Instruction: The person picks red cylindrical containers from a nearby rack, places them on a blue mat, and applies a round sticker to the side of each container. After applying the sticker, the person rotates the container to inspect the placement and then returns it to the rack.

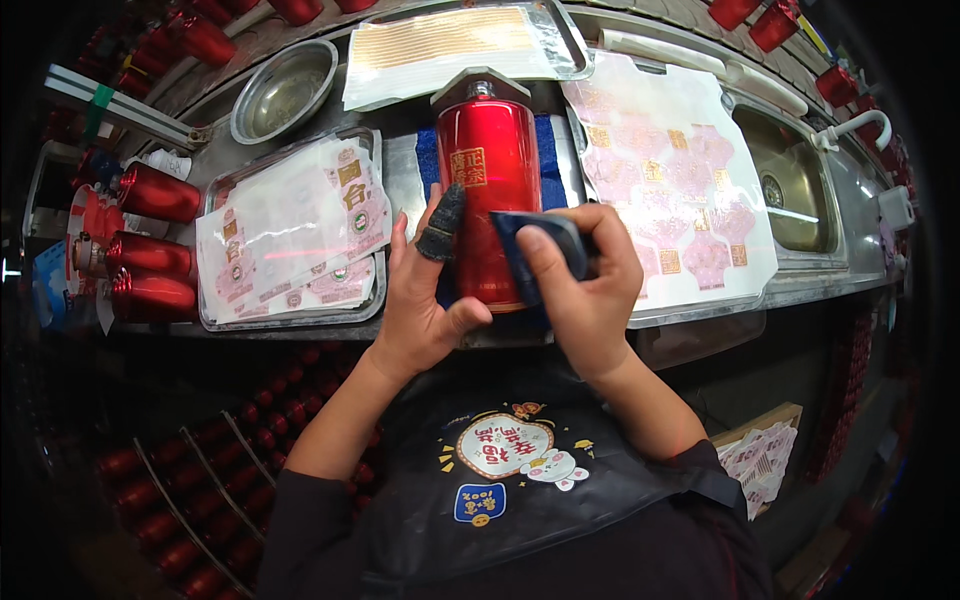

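Observation:
A glossy red bottle [499, 202] with a gold square emblem lies before me, its neck end pointing away, in a dark holder. Under it is a blue cloth [553, 161]. My left hand [420, 300] is at the bottle's left side with fingers spread; a black covering [441, 225] wraps one finger. Whether that finger touches the bottle I cannot tell. My right hand [592, 292] grips a dark blue flat scraper [536, 251] by its edge, over the bottle's lower right side. The scraper hides part of the bottle there.
Label sheets [300, 217] fill a metal tray at left; more label sheets [675, 187] lie at right beside a sink [791, 180]. Behind are a metal bowl [285, 90] and gold-striped sheets [450, 45]. Several red bottles [154, 255] stand at far left.

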`<state>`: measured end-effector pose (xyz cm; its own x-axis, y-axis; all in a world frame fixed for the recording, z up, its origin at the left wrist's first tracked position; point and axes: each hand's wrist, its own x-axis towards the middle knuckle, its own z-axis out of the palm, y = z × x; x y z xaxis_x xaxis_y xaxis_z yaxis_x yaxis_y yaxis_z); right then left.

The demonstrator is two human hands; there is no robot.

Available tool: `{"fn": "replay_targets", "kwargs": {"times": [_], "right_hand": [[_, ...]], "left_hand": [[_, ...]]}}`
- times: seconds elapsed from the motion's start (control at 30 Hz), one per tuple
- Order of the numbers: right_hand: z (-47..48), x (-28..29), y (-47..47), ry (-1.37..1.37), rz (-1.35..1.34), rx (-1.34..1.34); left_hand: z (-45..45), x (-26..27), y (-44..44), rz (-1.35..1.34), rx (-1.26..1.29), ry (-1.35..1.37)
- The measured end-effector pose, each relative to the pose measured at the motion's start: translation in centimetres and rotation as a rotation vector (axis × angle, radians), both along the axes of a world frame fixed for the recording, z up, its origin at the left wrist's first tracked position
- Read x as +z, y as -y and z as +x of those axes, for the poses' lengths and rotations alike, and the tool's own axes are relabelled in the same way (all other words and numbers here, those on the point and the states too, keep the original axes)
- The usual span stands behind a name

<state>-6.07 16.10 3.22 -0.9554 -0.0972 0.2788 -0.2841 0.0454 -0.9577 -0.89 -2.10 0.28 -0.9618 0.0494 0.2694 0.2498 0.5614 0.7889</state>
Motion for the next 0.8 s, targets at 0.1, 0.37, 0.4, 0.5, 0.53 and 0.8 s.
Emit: {"fn": "replay_targets", "kwargs": {"times": [0.1,0.37,0.4,0.5,0.53,0.8], "right_hand": [[-2.7,-1.7,-2.0,0.168,-0.001,-0.175],[-4.0,-1.4,-0.6,0.067,0.030,-0.146],[-4.8,-0.5,-1.1,0.058,0.070,-0.166],[-4.0,2.2,0.9,-0.257,0.172,0.021],[-3.8,2.9,2.2,-0.325,0.188,0.116],[-5.0,1.2,-3.3,0.019,0.063,0.130]], "left_hand": [[-1.6,0.6,0.3,-0.025,0.055,-0.045],[-4.1,0.7,1.2,-0.002,0.113,-0.130],[-3.9,0.6,1.2,0.019,0.111,-0.117],[-4.2,1.1,1.1,0.122,0.134,-0.126],[-4.3,1.5,1.1,0.168,0.147,-0.122],[-6.8,4.2,2.9,0.745,0.350,-0.275]]}}
